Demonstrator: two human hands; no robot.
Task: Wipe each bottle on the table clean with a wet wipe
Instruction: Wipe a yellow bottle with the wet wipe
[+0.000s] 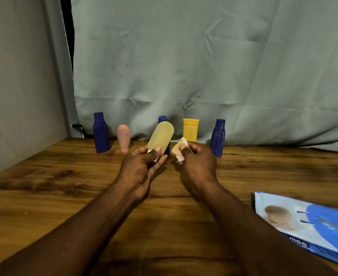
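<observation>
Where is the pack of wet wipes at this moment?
In the head view, the pack lies flat on the table at the near right, just right of the right forearm.

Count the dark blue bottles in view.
3: left blue bottle at the row's end, middle blue bottle half hidden behind the held bottle, right blue bottle at the other end.

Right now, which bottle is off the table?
The pale yellow-green bottle, held up by the left hand. The other five stand on the table: three blue bottles, a pink bottle, an orange-yellow bottle.
</observation>
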